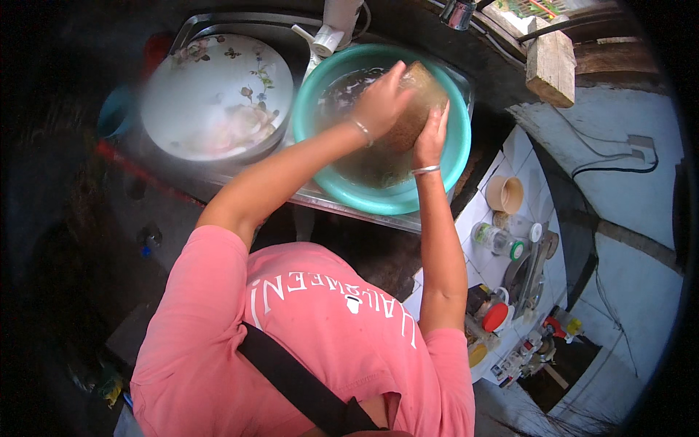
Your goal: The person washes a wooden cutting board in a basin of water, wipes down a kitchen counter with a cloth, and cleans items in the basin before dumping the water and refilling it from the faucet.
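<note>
A large brown, rough-surfaced chunk [410,123], possibly a tuber, is tilted in a green plastic basin [461,147]. Its lower part dips into murky brown water [377,173]. My right hand [431,136] grips the chunk along its right side, a metal bangle at the wrist. Over its upper left face is my left hand [383,102], blurred by motion, with a thin bracelet. Whether those fingers touch the surface or hold anything is unclear. The basin sits on a stainless steel sink unit [360,212].
Left of the basin lies a large white floral lid or plate [213,104]. A white faucet [329,39] stands behind the basin. A wooden block [551,63] juts out at upper right. The tiled counter at right holds a beige cup [505,194] and a green-capped jar [497,238].
</note>
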`<state>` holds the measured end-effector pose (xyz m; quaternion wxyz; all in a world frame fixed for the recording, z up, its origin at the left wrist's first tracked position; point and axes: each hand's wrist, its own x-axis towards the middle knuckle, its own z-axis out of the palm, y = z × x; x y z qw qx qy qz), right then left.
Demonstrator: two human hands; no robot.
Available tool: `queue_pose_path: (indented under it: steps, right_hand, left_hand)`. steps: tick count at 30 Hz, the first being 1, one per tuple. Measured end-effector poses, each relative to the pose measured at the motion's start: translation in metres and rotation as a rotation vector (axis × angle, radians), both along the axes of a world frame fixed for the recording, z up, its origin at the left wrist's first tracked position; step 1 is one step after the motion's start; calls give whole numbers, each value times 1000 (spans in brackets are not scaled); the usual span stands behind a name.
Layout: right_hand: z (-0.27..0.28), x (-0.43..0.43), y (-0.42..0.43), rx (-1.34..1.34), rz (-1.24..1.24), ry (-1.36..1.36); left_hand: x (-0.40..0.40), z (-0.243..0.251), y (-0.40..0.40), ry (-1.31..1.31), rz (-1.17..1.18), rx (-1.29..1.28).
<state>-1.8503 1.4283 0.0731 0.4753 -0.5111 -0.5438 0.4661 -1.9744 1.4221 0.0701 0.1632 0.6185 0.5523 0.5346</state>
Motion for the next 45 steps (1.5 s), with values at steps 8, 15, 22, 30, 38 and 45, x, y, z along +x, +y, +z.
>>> queue_pose_path:
  steps: [8,15,22,30,38,45]
  right_hand:
    - [11,17,35,458,-84,-852]
    - [28,-15,-15,718,9,-1238]
    - [12,4,82,595,76,-1089]
    - [-19,17,145,-244,227,-942]
    - [-2,-8,90,362,113,-914]
    - [19,-28,32,607,132,-1182]
  left_hand:
    - [7,-4,27,-340,-162,-282]
    - [4,-8,42,-439,-288,-318]
    - [-17,-32,-16,-175,-387,-273]
    - [0,-14,-31,283,27,-191]
    - [-13,-12,-19,311,46,-161]
    - [-13,-20,-6,413,140,-88]
